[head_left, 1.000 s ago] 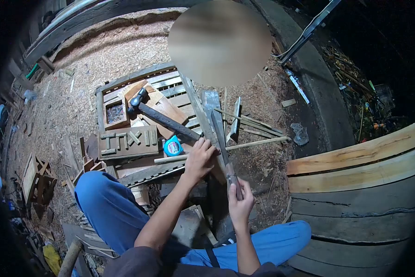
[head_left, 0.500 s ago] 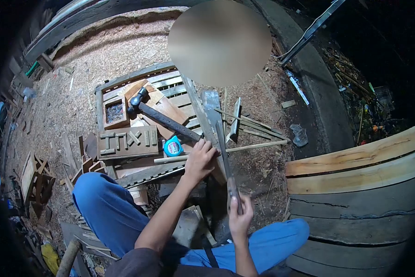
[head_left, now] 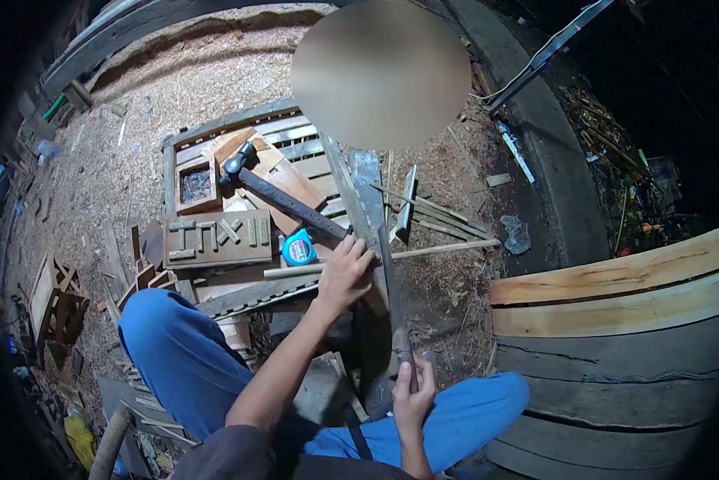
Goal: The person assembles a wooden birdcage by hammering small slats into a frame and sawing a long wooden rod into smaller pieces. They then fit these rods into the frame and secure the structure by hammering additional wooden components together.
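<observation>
My left hand (head_left: pixel 346 272) presses a thin wooden stick (head_left: pixel 294 271) down at the edge of the slatted wooden table, its fingers closed. The stick runs out past the right side of the hand. In my right hand (head_left: pixel 414 396) is the handle of a long, narrow-bladed tool (head_left: pixel 394 300); its blade crosses the stick just right of my left fingers. A hammer (head_left: pixel 283 200) lies with its handle end by my left hand. Left of that hand is a blue tape measure (head_left: pixel 298 250), next to a board with small wood pieces (head_left: pixel 217 240).
A small wooden box (head_left: pixel 197 186) sits on the slatted table (head_left: pixel 231 122). Several loose sticks (head_left: pixel 439 214) lie right of it. Planks (head_left: pixel 615 280) are at the right, and a wooden frame piece (head_left: pixel 55 304) is at the left. A blurred patch covers the top centre.
My right hand and the long tool have moved a little toward my body. My left hand stays on the stick. The whole view has shifted slightly.
</observation>
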A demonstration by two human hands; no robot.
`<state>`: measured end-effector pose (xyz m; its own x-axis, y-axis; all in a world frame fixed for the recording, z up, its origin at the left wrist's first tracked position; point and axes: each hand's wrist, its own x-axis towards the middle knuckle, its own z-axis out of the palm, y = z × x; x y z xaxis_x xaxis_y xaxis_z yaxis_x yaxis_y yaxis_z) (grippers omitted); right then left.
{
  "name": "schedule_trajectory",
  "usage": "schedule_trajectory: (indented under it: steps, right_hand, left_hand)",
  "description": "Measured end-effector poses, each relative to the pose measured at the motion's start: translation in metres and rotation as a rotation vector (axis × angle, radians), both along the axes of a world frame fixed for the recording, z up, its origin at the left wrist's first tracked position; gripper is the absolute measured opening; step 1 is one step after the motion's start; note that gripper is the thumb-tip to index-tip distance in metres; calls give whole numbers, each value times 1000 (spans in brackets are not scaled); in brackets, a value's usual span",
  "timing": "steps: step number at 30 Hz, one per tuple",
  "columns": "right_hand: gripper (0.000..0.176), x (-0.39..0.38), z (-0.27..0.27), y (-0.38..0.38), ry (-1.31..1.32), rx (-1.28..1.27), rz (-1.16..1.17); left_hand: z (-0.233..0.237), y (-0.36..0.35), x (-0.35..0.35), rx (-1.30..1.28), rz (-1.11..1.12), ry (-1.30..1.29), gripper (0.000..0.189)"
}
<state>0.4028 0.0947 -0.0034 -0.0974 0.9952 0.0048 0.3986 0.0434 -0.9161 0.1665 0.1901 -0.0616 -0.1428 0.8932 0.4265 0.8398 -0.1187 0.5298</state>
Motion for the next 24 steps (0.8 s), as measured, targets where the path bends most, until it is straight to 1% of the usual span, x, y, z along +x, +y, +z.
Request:
schedule_trajectory:
  steps: [1, 2, 4, 5, 6, 7, 9, 10, 11, 13, 14, 15, 17, 20, 23, 24]
  right_hand:
    - [24, 3, 3, -8, 24, -100, -56]
    - [24, -1, 2, -1, -33, 25, -31]
    - [24, -18, 7, 28, 3, 16, 1]
    - [24, -23, 11, 38, 26, -7, 37]
    - [23, -28, 15, 45, -21, -10, 63]
    - [23, -29, 14, 46, -7, 2, 65]
    - [21, -20, 12, 40, -39, -67, 56]
    - [21, -21, 3, 36, -9, 10, 30]
    - [21, -22, -1, 34, -19, 6, 26]
    - [22, -24, -6, 31, 51, -2, 12]
    - [22, -24, -4, 30, 9, -13, 20]
    - [22, -25, -1, 31, 11, -12, 21]
    - [22, -23, 5, 32, -35, -18, 38]
    - [23, -18, 19, 28, -72, 8, 44]
    - [23, -2, 8, 14, -29, -64, 30]
    - [24, -12, 17, 16, -11, -41, 23]
  left_hand:
    - [-7, 2, 0, -52, -11, -6, 59]
    - [-13, 1, 3, -49, 5, -1, 59]
    - [-9, 4, 1, -32, 34, 10, 60]
    - [-5, 2, 3, -11, 34, 4, 50]
    - [-2, 2, 2, 14, 30, 6, 41]
    - [0, 4, -3, 26, 32, 20, 41]
    - [-1, -2, 0, 109, 32, 72, 41]
    - [-4, -2, 1, 106, 32, 63, 41]
    - [-8, 0, 2, 84, 24, 41, 42]
    - [-8, 2, 1, 41, 1, 11, 45]
    - [-6, -2, 1, -132, -2, -3, 44]
    - [-9, -2, 0, -132, -1, 0, 44]
    - [-19, 1, 1, -47, 8, 48, 40]
    - [-24, 3, 2, -14, 22, 89, 37]
    - [-20, 2, 3, 14, 27, 101, 35]
    - [-19, 2, 3, 15, 27, 100, 35]
